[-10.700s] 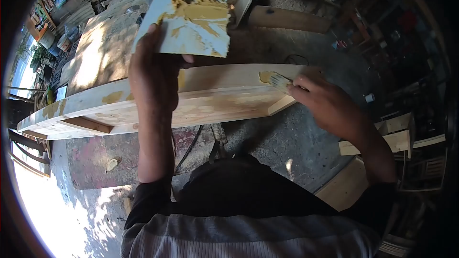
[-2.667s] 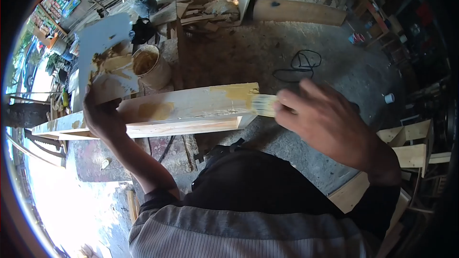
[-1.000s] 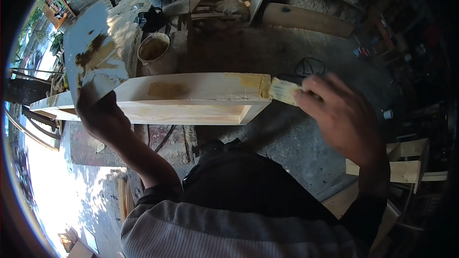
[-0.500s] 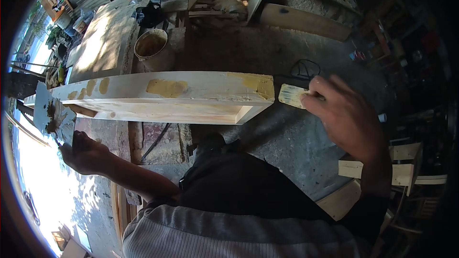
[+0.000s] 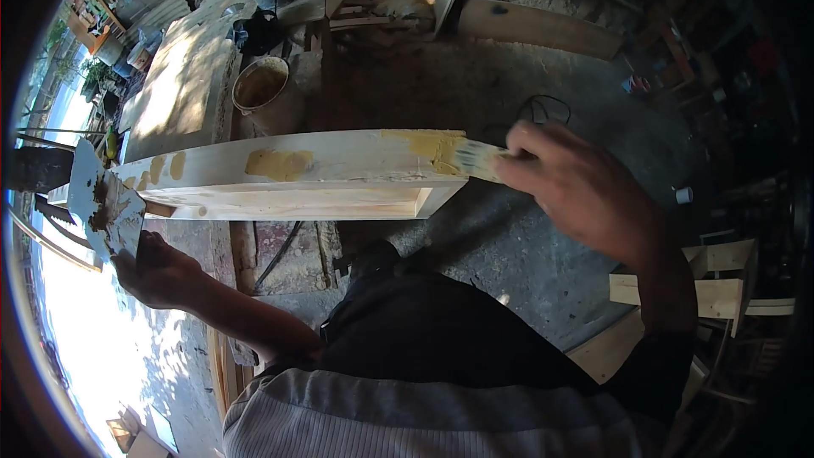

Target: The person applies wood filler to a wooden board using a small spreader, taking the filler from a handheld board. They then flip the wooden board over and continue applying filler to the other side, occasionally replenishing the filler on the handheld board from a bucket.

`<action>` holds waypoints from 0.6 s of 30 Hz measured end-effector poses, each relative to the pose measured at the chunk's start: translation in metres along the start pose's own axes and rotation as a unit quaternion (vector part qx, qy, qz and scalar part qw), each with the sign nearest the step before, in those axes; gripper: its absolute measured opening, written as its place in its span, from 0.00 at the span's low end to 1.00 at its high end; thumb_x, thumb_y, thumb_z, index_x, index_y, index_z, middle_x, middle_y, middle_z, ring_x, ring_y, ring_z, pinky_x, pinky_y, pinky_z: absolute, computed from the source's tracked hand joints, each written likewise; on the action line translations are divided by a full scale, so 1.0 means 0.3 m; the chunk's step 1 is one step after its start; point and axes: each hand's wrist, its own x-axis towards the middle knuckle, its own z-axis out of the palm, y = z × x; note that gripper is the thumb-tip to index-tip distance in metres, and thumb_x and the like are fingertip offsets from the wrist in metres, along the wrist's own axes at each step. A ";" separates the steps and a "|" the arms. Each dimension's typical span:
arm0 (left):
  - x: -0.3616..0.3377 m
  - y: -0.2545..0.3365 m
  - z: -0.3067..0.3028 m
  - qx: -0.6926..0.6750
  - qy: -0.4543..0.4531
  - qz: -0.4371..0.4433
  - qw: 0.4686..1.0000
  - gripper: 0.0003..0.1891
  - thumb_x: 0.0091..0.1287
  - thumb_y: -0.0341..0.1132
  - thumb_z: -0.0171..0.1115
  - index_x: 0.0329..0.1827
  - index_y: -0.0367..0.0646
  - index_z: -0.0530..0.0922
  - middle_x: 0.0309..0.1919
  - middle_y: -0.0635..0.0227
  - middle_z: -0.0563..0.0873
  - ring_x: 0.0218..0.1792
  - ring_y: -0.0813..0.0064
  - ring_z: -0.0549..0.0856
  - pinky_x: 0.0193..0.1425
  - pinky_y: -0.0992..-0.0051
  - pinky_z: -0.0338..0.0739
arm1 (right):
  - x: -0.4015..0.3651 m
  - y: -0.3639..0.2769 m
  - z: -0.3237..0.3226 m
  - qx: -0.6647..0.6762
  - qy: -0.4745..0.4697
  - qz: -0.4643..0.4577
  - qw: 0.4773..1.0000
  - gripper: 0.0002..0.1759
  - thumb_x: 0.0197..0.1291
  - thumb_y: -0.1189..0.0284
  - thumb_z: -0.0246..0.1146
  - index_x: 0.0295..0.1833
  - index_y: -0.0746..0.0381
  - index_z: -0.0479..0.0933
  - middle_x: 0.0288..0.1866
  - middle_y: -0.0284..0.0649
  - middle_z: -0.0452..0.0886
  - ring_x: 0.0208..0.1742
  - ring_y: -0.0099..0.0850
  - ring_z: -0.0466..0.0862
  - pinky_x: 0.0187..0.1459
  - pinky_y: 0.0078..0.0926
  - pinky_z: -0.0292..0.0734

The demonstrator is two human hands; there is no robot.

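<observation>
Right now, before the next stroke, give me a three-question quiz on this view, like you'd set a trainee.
1. True or false: the board in the left hand is completely clean.
2. Fill in the blank: the right hand holds a flat ____ at one end of the wooden frame.
3. Multiple choice: where is the bucket, as the wearer sees it?
A) Inside the wooden frame
B) Beyond the far side of the wooden frame
C) Hanging from the left hand

Key:
1. False; paste is smeared on it.
2. Spreader.
3. B.
</observation>
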 end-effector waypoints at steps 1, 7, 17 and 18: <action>0.007 0.019 -0.022 0.002 0.004 0.003 1.000 0.21 0.70 0.34 0.66 0.58 0.27 0.74 0.47 0.46 0.83 0.43 0.55 0.88 0.42 0.63 0.88 | -0.017 0.000 0.001 -0.015 -0.016 0.016 1.000 0.09 0.62 0.76 0.61 0.48 0.60 0.81 0.45 0.37 0.74 0.48 0.32 0.80 0.45 0.34 0.83; 0.003 0.010 -0.018 0.550 -0.125 0.475 0.675 0.25 0.70 0.43 0.67 0.57 0.28 0.74 0.45 0.48 0.83 0.42 0.52 0.87 0.43 0.62 0.86 | 0.043 -0.022 -0.011 0.021 0.008 -0.018 1.000 0.06 0.63 0.77 0.61 0.45 0.60 0.80 0.44 0.37 0.73 0.46 0.32 0.80 0.44 0.34 0.83; 0.016 0.021 -0.003 0.445 -0.061 0.314 0.836 0.28 0.70 0.49 0.66 0.56 0.30 0.74 0.44 0.48 0.84 0.40 0.49 0.87 0.44 0.59 0.86 | 0.088 0.011 -0.037 0.029 -0.011 -0.009 0.999 0.14 0.56 0.83 0.64 0.47 0.59 0.82 0.44 0.37 0.76 0.47 0.36 0.81 0.45 0.37 0.81; 0.026 0.007 -0.010 0.282 -0.011 0.118 0.952 0.28 0.70 0.50 0.66 0.56 0.30 0.74 0.44 0.48 0.84 0.40 0.47 0.87 0.44 0.57 0.85 | 0.057 0.013 -0.041 0.019 -0.021 0.021 0.999 0.11 0.57 0.83 0.61 0.44 0.60 0.81 0.43 0.37 0.75 0.47 0.36 0.81 0.46 0.38 0.80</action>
